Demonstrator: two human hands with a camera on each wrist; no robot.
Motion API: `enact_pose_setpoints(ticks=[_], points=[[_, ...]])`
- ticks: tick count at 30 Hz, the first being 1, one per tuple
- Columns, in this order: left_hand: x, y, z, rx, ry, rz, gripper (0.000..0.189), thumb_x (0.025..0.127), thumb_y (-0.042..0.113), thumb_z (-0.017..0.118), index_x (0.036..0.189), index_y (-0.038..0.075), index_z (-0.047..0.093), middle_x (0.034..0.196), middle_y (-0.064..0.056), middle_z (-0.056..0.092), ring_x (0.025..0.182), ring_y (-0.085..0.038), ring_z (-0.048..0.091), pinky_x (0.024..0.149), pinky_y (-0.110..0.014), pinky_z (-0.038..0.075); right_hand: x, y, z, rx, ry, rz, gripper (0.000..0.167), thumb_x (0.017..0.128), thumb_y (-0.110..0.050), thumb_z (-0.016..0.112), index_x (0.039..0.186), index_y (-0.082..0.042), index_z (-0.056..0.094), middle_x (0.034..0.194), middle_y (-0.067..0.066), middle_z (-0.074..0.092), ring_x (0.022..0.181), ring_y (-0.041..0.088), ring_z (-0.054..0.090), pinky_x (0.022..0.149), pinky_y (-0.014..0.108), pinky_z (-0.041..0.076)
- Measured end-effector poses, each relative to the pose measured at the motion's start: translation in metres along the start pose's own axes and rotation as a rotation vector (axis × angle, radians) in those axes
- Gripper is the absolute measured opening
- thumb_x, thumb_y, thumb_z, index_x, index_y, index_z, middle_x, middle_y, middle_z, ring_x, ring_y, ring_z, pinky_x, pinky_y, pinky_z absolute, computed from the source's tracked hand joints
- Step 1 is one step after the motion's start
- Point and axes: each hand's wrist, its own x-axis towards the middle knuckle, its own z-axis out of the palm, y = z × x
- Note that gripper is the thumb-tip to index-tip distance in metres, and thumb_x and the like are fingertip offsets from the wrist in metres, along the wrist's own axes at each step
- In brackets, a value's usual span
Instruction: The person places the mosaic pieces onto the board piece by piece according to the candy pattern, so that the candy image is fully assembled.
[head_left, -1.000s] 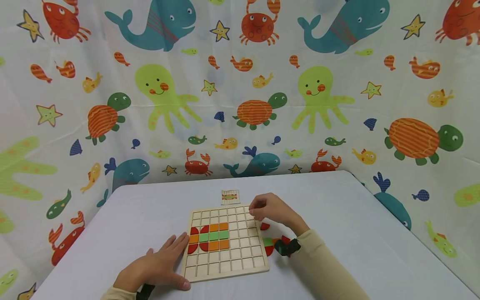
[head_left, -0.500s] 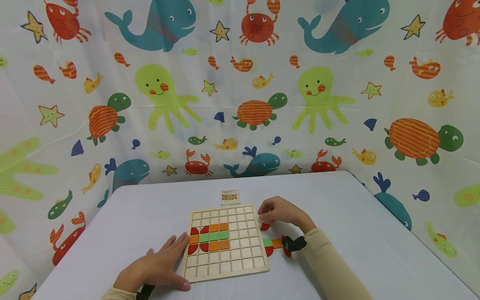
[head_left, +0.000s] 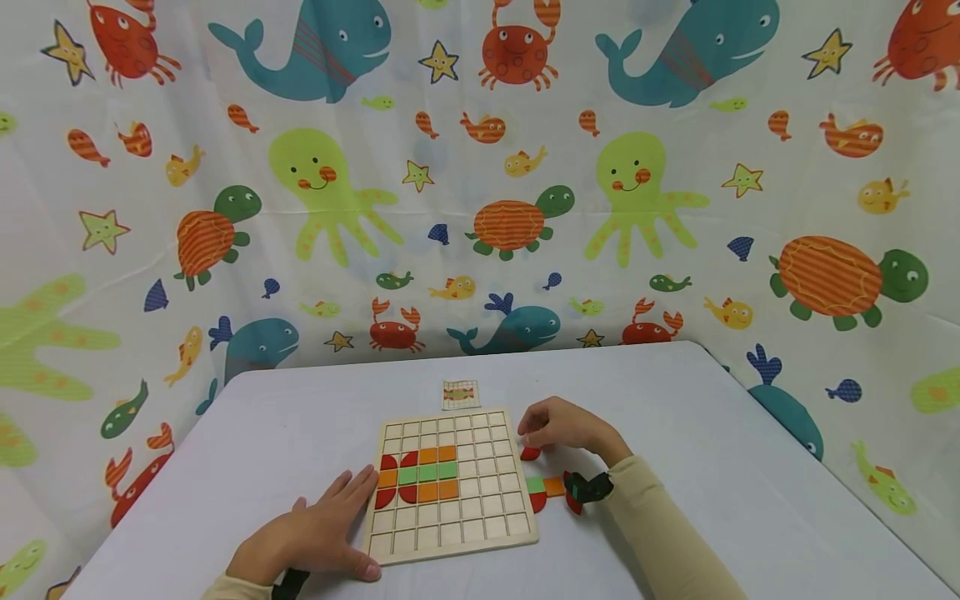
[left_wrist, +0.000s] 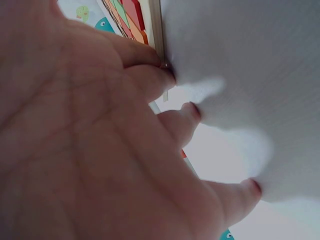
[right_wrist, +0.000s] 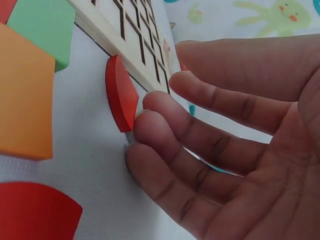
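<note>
A square wooden grid board (head_left: pixel 486 507) lies on the table, red, orange and green tiles (head_left: pixel 427 472) filling several cells on its left side. My left hand (head_left: pixel 315 529) rests spread along the board's left edge, thumb near the front corner. In the left wrist view, the fingers of the left hand (left_wrist: pixel 125 115) lie by the board's rim. My right hand (head_left: pixel 564 427) is low beside the right edge, fingers loosely bent. In the right wrist view, the fingertips of the right hand (right_wrist: pixel 210 125) are right at a red quarter-circle tile (right_wrist: pixel 121 95), with a gap between thumb and forefinger.
Right of the board lie loose tiles: a green square (head_left: pixel 535 484), an orange square (head_left: pixel 554 487) and red quarter-circles (head_left: pixel 538 502). A small pattern card (head_left: pixel 461 394) sits behind the board. A curtain with sea animals (head_left: pixel 450 208) hangs behind the table.
My right hand has moved from over the board's upper right corner to the right, down beside the red quarter-circle tile. The left hand and the tiles on the board have stayed put.
</note>
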Motion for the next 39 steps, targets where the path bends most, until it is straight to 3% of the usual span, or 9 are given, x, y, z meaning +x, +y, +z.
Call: enact_pose_setpoints(ticks=[12,21,28,39], points=[[-0.001,0.000,0.000,0.007,0.002,0.004,0.128,0.066,0.058,0.096,0.167,0.007,0.035,0.173,-0.019,0.027,0.159,-0.051,0.013,0.108,-0.090,0.007,-0.002,-0.003,0.001,-0.071,-0.052,0.036,0.006,0.093,-0.006,0.080,0.098,-0.007,0.077,0.084,0.001,0.067,0.081,0.018,0.058,0.072,0.029,0.049],[0.000,-0.001,0.001,-0.004,0.007,0.000,0.130,0.064,0.060,0.096,0.167,0.007,0.036,0.174,-0.018,0.027,0.159,-0.050,0.014,0.107,-0.091,0.006,-0.002,-0.005,0.006,-0.143,-0.044,0.084,0.016,0.088,-0.002,0.081,0.098,-0.011,0.073,0.089,0.002,0.064,0.084,0.020,0.058,0.074,0.030,0.052],[0.001,-0.002,0.001,0.005,0.011,0.004,0.130,0.064,0.060,0.096,0.166,0.007,0.036,0.174,-0.018,0.028,0.159,-0.051,0.014,0.107,-0.091,0.007,-0.002,-0.005,0.008,-0.200,-0.039,0.066,0.020,0.086,0.000,0.082,0.097,-0.012,0.070,0.090,0.002,0.064,0.088,0.021,0.058,0.081,0.036,0.054],[0.001,-0.002,0.001,0.005,0.003,0.000,0.129,0.065,0.060,0.096,0.166,0.007,0.036,0.174,-0.018,0.028,0.159,-0.050,0.014,0.107,-0.091,0.007,-0.003,-0.008,0.012,-0.243,-0.017,0.060,0.024,0.084,0.001,0.083,0.093,-0.011,0.064,0.085,0.003,0.060,0.082,0.019,0.055,0.073,0.033,0.048]])
